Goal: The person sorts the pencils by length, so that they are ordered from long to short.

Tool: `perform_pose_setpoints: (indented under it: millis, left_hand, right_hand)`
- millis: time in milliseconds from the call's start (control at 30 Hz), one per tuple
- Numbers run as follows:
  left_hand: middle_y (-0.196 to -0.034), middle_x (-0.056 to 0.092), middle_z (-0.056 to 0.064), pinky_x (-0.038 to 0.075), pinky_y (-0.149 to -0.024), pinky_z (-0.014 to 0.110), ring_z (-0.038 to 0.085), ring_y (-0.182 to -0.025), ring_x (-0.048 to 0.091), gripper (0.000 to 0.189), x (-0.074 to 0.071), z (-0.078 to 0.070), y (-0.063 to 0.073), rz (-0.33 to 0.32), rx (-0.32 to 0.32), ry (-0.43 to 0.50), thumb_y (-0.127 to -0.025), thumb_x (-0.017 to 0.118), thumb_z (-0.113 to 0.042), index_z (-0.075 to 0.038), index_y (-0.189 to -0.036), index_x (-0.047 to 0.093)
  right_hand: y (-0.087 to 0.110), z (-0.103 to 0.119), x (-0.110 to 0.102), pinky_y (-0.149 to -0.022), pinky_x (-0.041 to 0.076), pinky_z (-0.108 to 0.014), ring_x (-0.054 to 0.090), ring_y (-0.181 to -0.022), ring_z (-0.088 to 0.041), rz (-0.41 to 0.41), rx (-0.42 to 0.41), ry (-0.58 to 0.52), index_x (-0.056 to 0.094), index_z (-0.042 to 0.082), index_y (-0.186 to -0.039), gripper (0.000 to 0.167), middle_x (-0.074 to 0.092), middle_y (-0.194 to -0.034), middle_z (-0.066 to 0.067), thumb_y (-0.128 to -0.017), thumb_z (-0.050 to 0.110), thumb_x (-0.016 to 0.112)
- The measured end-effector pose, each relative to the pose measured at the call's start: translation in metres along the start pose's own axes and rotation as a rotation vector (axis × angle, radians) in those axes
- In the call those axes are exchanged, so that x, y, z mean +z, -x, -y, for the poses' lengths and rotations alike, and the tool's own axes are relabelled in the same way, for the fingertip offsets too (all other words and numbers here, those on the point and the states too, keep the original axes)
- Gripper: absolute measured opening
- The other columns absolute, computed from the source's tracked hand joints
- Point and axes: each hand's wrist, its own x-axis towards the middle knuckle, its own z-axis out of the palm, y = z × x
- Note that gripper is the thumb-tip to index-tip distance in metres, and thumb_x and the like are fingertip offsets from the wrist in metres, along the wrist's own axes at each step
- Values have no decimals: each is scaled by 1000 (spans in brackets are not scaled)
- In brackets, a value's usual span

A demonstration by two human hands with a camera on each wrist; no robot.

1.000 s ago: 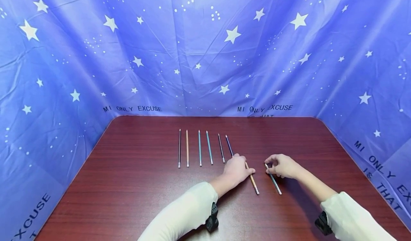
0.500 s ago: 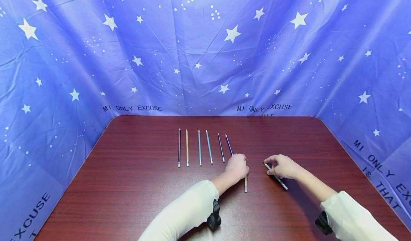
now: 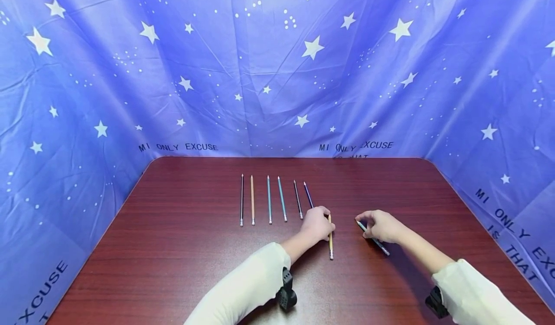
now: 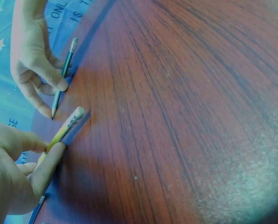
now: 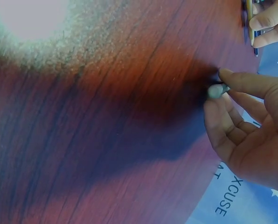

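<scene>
In the head view my left hand (image 3: 316, 223) holds a yellow pencil (image 3: 331, 245), its eraser end toward me. The left wrist view shows thumb and finger pinching that pencil's barrel, the eraser end raised over its shadow. To the right, my right hand (image 3: 381, 225) pinches a dark green pencil (image 4: 63, 74), slanted with its tip far left and its eraser toward me. In the right wrist view only its eraser end (image 5: 217, 90) shows between the fingers. A dark blue pencil (image 3: 308, 194) lies just beyond my left hand, its near end hidden by that hand.
Left of the hands, pencils lie in a row, tips away from me: a black one (image 3: 242, 200), a tan one (image 3: 253, 200), two teal ones (image 3: 269, 200) and a short dark one (image 3: 297, 200). The brown table (image 3: 173, 248) meets a starry blue cloth (image 3: 260, 74) behind.
The yellow pencil's eraser end has swung left, so it now points almost straight at me. The green pencil's eraser end has swung right, slanting it more. The row has not moved.
</scene>
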Motion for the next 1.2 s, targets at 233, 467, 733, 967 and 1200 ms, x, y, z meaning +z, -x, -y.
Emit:
perform_pose_setpoints:
  millis: [233, 467, 733, 967, 1200]
  left_hand:
    - [-70, 62, 5, 54, -41, 21, 16, -53, 63, 33, -3, 3, 1, 25, -15, 175, -76, 65, 6, 2, -108, 59]
    - [-71, 58, 2, 56, -44, 22, 13, -53, 61, 31, -7, 7, 2, 42, -22, 253, -76, 61, 8, 5, -107, 59]
    - [-78, 60, 7, 57, -45, 25, 13, -54, 61, 33, -9, 11, 3, 40, -31, 351, -74, 59, 9, 6, -107, 60]
    - [-80, 58, 6, 58, -48, 26, 10, -56, 58, 36, -11, 13, 6, 37, -33, 454, -74, 59, 9, 6, -110, 59]
    - [-77, 53, 0, 59, -50, 27, 8, -55, 56, 35, -12, 13, 8, 22, -34, 582, -76, 61, 8, 5, -111, 58]
  right_hand:
    - [-1, 0, -1, -40, 41, -21, 42, -46, -7, 3, 31, 3, 58, -5, -116, 44, 54, -64, 1, -73, -5, 65]
    - [-2, 2, -3, -41, 41, -20, 44, -48, -8, 2, 48, -34, 58, -6, -116, 39, 60, -69, -1, -76, -4, 59]
    - [-3, 7, -9, -52, 52, -29, 55, -67, -14, -14, 55, -177, 53, -8, -121, 41, 60, -75, -6, -81, -3, 52]
    - [-6, 11, -10, -63, 58, -32, 55, -70, -12, -48, 91, -320, 47, -10, -128, 47, 53, -75, 0, -84, 3, 58]
    - [-10, 15, -6, -66, 59, -31, 57, -69, -10, -45, 81, -490, 42, -13, -131, 52, 56, -78, 1, -85, 3, 60]
